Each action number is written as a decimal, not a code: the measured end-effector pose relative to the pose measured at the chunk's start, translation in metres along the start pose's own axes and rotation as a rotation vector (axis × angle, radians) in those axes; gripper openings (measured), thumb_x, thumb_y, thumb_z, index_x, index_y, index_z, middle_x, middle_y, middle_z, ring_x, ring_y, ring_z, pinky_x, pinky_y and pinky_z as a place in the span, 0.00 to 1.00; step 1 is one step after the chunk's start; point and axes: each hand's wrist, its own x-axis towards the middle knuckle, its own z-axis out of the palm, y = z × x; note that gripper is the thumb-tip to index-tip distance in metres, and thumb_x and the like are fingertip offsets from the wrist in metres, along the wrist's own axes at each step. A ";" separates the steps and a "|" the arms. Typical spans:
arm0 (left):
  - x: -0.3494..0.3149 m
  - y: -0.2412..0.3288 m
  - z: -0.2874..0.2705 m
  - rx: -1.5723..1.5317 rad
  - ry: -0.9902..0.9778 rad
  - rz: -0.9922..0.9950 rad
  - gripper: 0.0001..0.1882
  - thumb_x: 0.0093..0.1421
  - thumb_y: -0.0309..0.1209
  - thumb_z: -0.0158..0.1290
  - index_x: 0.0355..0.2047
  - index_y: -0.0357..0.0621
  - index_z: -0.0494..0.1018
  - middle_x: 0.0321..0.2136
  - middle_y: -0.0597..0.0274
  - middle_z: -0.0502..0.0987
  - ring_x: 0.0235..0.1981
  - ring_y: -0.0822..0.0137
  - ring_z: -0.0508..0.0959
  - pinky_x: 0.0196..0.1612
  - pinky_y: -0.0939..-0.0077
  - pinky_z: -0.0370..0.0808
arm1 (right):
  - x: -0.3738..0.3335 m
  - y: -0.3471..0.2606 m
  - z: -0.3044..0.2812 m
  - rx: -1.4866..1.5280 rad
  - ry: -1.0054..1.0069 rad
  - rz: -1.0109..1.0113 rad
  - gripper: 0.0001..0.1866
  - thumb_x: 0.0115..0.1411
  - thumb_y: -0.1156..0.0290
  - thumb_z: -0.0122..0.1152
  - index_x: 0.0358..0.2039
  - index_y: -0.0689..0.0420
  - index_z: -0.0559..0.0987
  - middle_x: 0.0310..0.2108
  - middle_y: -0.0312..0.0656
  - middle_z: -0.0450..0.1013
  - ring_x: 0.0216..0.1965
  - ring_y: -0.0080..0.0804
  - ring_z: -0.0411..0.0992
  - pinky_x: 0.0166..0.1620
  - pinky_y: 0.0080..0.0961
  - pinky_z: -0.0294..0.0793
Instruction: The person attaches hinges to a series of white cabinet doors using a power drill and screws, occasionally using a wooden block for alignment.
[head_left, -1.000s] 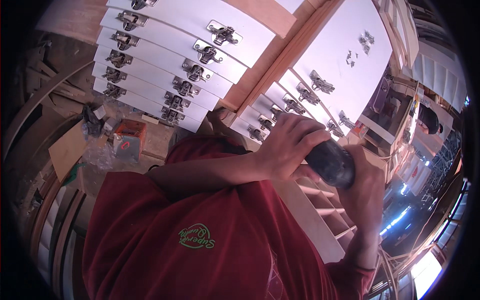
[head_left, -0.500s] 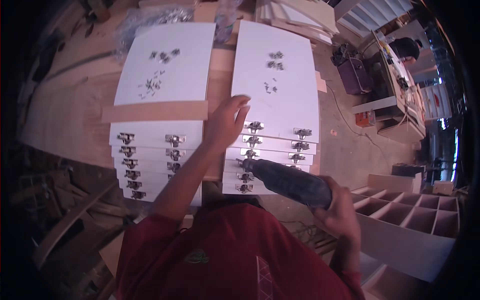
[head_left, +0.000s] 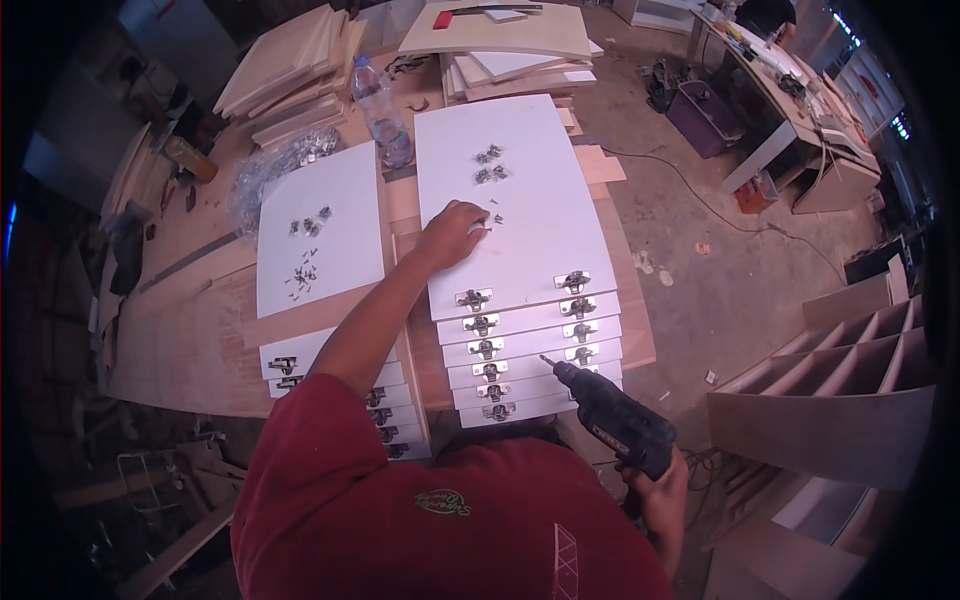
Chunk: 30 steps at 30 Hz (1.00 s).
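Note:
My left hand (head_left: 453,238) rests on the top white panel (head_left: 525,235) of the right stack. Its thumb and fingers come together at a few loose screws (head_left: 494,216), and what is between the fingertips is too small to make out. A dark power drill (head_left: 620,425) is gripped in my right hand (head_left: 660,495), its bit pointing up and left over the stack's near right corner. Metal cabinet hinges (head_left: 487,348) sit in two rows along the stepped panel edges. Farther up the same panel lie small piles of hardware (head_left: 490,174).
A left stack of white panels (head_left: 330,215) carries more screws (head_left: 304,275) and hinges, partly behind my left arm. Beyond stand a plastic bottle (head_left: 382,115), a clear plastic bag (head_left: 285,165) and stacked boards (head_left: 500,35). A compartmented wooden unit (head_left: 820,420) is at the right.
My left hand has moved onto the right panel at the loose screws, fingers closing. My right hand has drawn the drill back from the hinges, down and right. The view has shifted.

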 end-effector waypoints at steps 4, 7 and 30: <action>0.002 0.008 0.007 0.052 0.041 -0.022 0.13 0.64 0.32 0.58 0.47 0.42 0.80 0.44 0.52 0.79 0.51 0.52 0.76 0.57 0.60 0.74 | 0.011 0.013 -0.005 0.002 -0.026 -0.062 0.26 0.47 0.79 0.64 0.51 0.66 0.77 0.39 0.44 0.81 0.37 0.31 0.81 0.43 0.28 0.79; 0.003 0.011 0.012 0.114 0.038 -0.016 0.09 0.64 0.30 0.57 0.44 0.43 0.79 0.40 0.53 0.77 0.49 0.53 0.76 0.55 0.60 0.75 | 0.020 0.010 -0.006 0.023 -0.104 -0.085 0.26 0.48 0.81 0.64 0.51 0.66 0.77 0.40 0.43 0.81 0.38 0.29 0.81 0.44 0.28 0.79; 0.024 0.020 -0.008 0.004 -0.237 -0.285 0.07 0.55 0.24 0.57 0.34 0.35 0.74 0.32 0.48 0.79 0.34 0.54 0.81 0.41 0.64 0.79 | 0.028 0.031 -0.018 0.054 -0.229 -0.164 0.28 0.50 0.78 0.71 0.54 0.67 0.76 0.47 0.46 0.80 0.50 0.32 0.76 0.58 0.31 0.72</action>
